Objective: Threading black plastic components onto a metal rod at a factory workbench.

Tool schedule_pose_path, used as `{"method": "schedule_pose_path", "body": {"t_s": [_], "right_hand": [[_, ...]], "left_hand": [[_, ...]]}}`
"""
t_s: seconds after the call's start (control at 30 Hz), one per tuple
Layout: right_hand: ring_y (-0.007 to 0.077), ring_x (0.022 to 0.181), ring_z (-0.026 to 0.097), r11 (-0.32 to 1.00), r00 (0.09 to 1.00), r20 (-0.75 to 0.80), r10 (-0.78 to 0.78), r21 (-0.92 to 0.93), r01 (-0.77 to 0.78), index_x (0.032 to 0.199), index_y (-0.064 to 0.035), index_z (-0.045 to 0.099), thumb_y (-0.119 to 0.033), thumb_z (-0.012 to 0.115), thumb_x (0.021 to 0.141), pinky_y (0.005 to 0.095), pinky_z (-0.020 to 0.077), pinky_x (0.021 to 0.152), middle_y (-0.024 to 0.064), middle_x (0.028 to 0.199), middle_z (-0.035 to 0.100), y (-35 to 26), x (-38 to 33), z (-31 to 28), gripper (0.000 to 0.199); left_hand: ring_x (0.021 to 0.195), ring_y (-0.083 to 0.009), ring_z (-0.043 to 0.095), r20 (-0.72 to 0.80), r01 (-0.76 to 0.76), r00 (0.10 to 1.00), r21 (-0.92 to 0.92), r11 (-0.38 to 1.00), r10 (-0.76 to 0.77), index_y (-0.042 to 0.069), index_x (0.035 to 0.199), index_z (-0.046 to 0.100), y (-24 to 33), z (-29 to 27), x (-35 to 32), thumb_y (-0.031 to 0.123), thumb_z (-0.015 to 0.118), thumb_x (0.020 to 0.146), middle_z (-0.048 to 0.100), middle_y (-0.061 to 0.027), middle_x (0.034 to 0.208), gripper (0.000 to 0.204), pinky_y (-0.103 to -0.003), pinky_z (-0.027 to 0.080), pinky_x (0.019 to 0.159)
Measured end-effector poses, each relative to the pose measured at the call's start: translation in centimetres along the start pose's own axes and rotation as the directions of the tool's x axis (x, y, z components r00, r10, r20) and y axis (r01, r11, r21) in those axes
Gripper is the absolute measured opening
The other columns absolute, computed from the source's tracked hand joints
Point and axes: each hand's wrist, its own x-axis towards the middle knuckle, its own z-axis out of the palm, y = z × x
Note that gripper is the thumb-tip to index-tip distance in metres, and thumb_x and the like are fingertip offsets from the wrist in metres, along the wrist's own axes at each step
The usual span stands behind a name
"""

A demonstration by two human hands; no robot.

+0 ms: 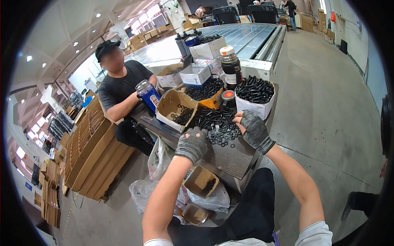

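Left grip (192, 144): fingertips hidden, hold unclear; right grip (255, 130) beside black bolts (211, 119), cannot tell whether pinching.

At the left there is a co-worker (123, 82) in a black cap (107, 50), and near this person's arm stands a blue bottle (148, 97). A dark thermos (231, 67) stands before a wide metal platform (242, 35). Brown cardboard (92, 160) is stacked at the left, and small lamps (28, 58) shine on the ceiling (61, 24).
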Motion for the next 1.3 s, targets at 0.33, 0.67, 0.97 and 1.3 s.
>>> {"method": "schedule_pose_path", "body": {"t_s": [0.33,0.67,0.97,1.3], "right_hand": [[0.0307,0.095,0.062,0.999,0.997,0.071,-0.029,0.019,0.028,0.100,-0.0056,0.065,-0.003,0.064,0.084,0.0406,0.0489,0.085,0.0105,0.103,0.064,-0.8,0.7,-0.6,0.016],[0.0318,0.091,0.062,0.991,0.991,0.016,-0.134,0.025,0.134,0.101,-0.0051,0.063,-0.004,0.064,0.080,0.0408,0.0494,0.081,0.0114,0.099,0.063,-3.4,1.4,-0.4,0.021],[0.0125,0.088,0.061,0.287,0.731,0.628,0.268,0.672,-0.683,0.126,0.0022,0.055,-0.017,0.061,0.097,0.0285,0.0502,0.080,0.0051,0.094,0.065,-13.6,2.3,-0.5,0.035],[0.0136,0.083,0.062,0.592,0.733,0.640,0.230,0.506,-0.627,0.124,-0.0011,0.054,-0.012,0.067,0.091,0.0297,0.0500,0.078,0.0056,0.087,0.065,-17.7,-3.3,0.9,0.037]], "left_hand": [[0.100,-0.0325,0.064,0.101,-0.093,0.988,-0.193,0.977,0.114,0.009,0.102,0.068,-1.9,0.8,1.9,0.009,0.065,0.081,0.065,-0.0134,0.100,0.021,-0.042,0.052,0.089],[0.082,-0.0320,0.066,-0.335,-0.367,0.917,-0.499,0.785,0.216,0.007,0.098,0.067,-2.4,0.6,1.0,0.002,0.065,0.082,0.066,-0.0144,0.088,0.017,-0.038,0.054,0.074],[0.079,-0.0109,0.060,-0.239,-0.270,0.895,-0.962,-0.029,-0.377,0.003,0.103,0.064,0.7,0.6,-8.2,0.007,0.067,0.089,0.066,-0.0029,0.092,0.014,-0.027,0.051,0.073],[0.092,-0.0161,0.060,-0.182,-0.242,0.932,-0.956,-0.164,-0.313,0.002,0.093,0.059,1.5,7.2,-16.2,0.000,0.066,0.085,0.064,-0.0088,0.099,0.010,-0.030,0.047,0.084]]}}
